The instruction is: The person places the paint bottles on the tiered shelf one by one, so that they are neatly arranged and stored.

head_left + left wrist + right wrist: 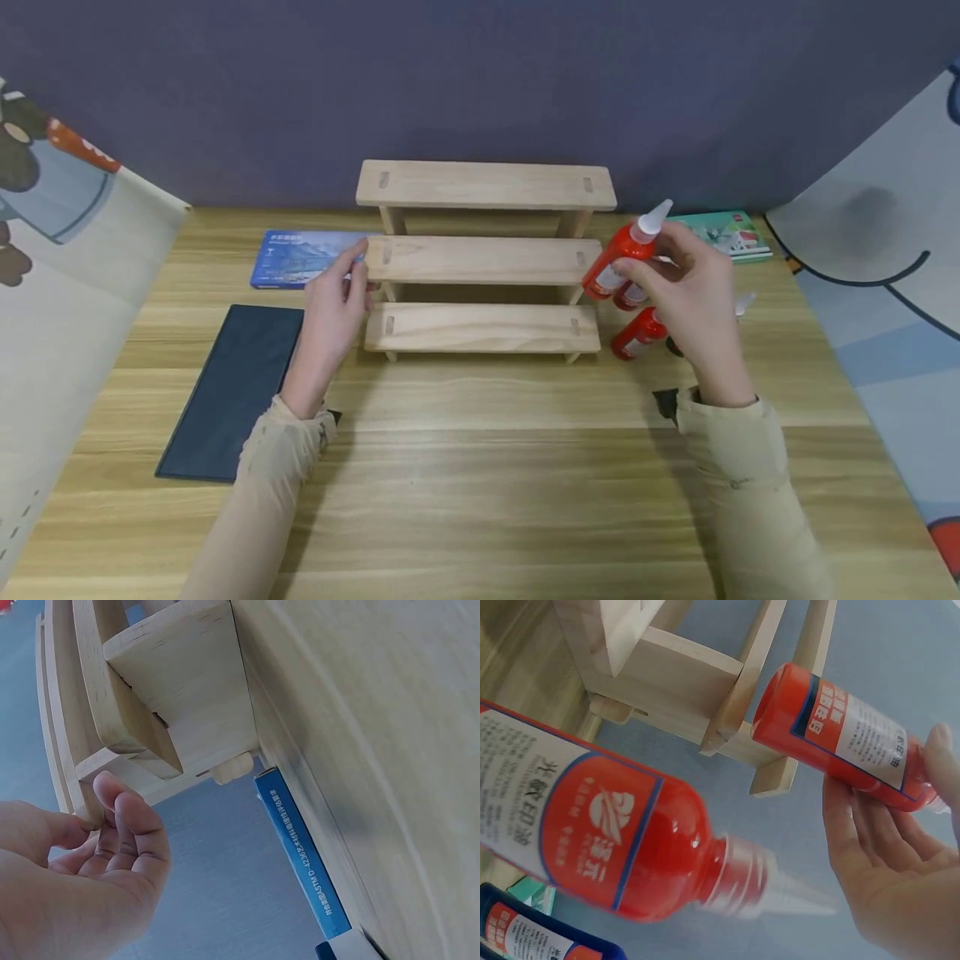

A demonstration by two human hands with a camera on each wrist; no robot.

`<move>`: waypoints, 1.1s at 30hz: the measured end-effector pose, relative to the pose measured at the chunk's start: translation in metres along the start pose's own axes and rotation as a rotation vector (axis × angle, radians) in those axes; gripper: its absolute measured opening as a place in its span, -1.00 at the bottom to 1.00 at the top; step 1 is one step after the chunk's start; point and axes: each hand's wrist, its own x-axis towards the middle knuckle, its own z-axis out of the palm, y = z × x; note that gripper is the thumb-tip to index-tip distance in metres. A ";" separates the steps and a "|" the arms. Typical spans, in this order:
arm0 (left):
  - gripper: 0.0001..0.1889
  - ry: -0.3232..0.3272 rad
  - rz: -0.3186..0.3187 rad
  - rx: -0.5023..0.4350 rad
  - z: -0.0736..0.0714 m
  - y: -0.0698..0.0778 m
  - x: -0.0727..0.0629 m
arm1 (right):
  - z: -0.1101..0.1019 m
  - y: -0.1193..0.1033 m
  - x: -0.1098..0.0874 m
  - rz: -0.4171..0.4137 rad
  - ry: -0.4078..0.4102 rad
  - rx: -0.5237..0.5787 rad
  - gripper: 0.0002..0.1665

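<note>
One bottle [621, 260], red, is clamped between the thumb and fingers of the right hand [693, 292], tilted nozzle-up near the right end of the rack [483, 260]. The middle tier's left end appears to be pinched by the left hand [335, 302]; the rack should be steadied, not pulled. Squeezing should be avoided, and the other bottles [633, 335] nearby kept unbumped.

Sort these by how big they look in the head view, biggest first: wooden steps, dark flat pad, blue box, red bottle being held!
1. Wooden steps
2. Dark flat pad
3. Blue box, partly hidden
4. Red bottle in the right hand, smallest even held up above the table
</note>
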 end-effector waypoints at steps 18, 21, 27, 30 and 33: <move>-0.52 -0.003 -0.009 0.020 0.001 0.001 0.000 | 0.019 0.002 0.021 -0.016 0.043 0.044 -0.51; -0.52 -0.004 -0.010 0.024 0.001 0.001 0.000 | 0.021 0.004 0.022 -0.013 0.046 0.051 -0.52; -0.52 0.002 -0.009 0.031 0.002 0.001 0.001 | 0.025 0.007 0.024 -0.037 0.055 0.048 -0.52; -0.52 0.003 -0.016 0.034 0.002 0.001 0.000 | 0.027 0.008 0.024 -0.039 0.052 0.033 -0.49; -0.52 0.004 -0.016 0.032 0.002 0.000 0.000 | 0.028 0.009 0.024 -0.041 0.049 0.021 -0.47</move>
